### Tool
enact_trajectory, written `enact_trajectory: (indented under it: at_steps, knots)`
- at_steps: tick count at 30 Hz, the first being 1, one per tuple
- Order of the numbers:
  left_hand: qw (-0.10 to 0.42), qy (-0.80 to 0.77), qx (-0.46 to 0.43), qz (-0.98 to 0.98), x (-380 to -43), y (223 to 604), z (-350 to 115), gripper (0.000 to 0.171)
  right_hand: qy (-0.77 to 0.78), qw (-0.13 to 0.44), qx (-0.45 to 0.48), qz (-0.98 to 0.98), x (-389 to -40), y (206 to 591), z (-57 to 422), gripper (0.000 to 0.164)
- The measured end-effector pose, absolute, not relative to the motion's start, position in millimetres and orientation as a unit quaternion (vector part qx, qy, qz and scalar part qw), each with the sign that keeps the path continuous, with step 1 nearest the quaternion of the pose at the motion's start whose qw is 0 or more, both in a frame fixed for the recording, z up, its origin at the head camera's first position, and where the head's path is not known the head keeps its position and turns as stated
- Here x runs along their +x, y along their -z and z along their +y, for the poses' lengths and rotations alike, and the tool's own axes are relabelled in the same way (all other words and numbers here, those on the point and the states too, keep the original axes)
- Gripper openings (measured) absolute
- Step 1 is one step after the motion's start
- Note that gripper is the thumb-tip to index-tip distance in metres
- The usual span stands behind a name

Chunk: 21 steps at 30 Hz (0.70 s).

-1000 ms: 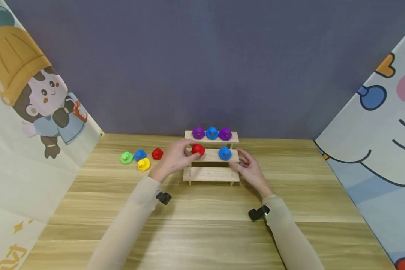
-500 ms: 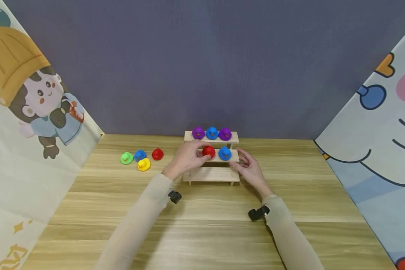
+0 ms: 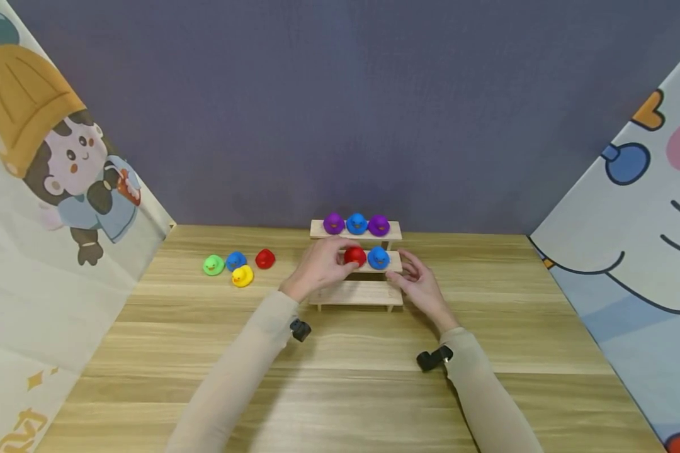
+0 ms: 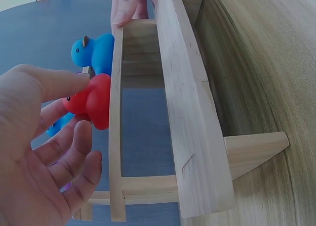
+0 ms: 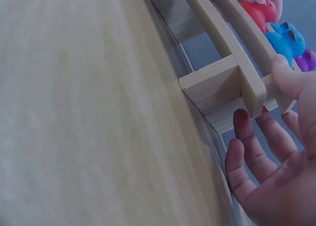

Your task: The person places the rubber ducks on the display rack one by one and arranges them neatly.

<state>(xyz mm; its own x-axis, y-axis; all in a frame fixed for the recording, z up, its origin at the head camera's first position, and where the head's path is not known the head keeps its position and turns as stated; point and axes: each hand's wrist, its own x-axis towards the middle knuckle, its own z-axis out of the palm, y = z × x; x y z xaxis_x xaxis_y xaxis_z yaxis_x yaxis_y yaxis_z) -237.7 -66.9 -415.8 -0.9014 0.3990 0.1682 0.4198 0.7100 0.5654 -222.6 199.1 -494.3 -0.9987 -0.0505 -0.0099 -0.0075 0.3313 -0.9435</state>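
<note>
My left hand [image 3: 320, 267] pinches a red rubber duck [image 3: 355, 256] between thumb and fingers, low on the middle step of a three-tier wooden display stand [image 3: 356, 291]. In the left wrist view the red duck [image 4: 96, 102] sits right against a blue rubber duck [image 4: 101, 53]. That blue duck [image 3: 378, 258] stands on the same step, to the right. My right hand [image 3: 422, 286] grips the stand's right end; its thumb rests by the middle step's edge, with the other fingers curled around the end in the right wrist view. The top step carries two purple ducks [image 3: 334, 223] around another blue duck [image 3: 356, 223].
On the wooden table [image 3: 340, 377], left of the stand, lie a green duck [image 3: 213, 265], a blue duck [image 3: 236, 260], a yellow duck [image 3: 242, 275] and a red duck [image 3: 265, 258]. A grey-blue panel [image 3: 340, 113] rises behind, with printed cloth panels at both sides.
My left hand has carried the red duck rightward along the middle step, from its left end to beside the blue duck. The right hand has stayed at the stand's end.
</note>
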Motion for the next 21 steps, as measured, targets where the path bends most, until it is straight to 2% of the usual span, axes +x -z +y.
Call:
enact_trajectory:
  at_steps: [16, 21]
  knots:
    - [0.018, 0.313, -0.224, -0.923, -238.0, 416.9, -67.4, 0.041, 0.579, 0.018, -0.025, 0.815, -223.0, 493.5, 199.6, 0.077]
    - [0.013, 0.332, -0.222, -0.916, -236.8, 416.7, -69.7, 0.047, 0.580, 0.017, -0.023, 0.814, -224.2, 494.2, 199.5, 0.075]
